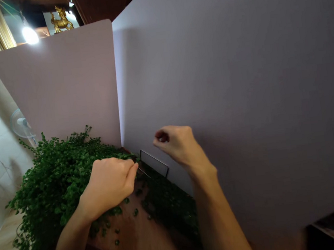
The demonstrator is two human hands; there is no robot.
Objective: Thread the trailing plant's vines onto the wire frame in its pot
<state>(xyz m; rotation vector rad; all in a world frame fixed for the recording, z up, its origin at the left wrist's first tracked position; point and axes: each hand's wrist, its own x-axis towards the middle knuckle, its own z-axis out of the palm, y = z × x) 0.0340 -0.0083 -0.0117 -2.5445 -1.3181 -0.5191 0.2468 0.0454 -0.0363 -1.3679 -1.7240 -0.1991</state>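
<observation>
My left hand is closed in a pinch at the right edge of a leafy green plant. Its thumb and forefinger tips press together; anything between them is hidden or too small to make out. Higher and to the right, my right hand hovers before a large pale panel with fingers curled to the thumb. I cannot make out anything in that pinch. Between the hands, a thin metal wire frame stands at the panel's base. Small round leaves lie scattered on the brown wooden tabletop below.
A second pale panel rises behind the plant and meets the large one in a corner. Beyond it are a lit bulb and a golden animal figurine. A fan stands far left. Something dark sits at lower right.
</observation>
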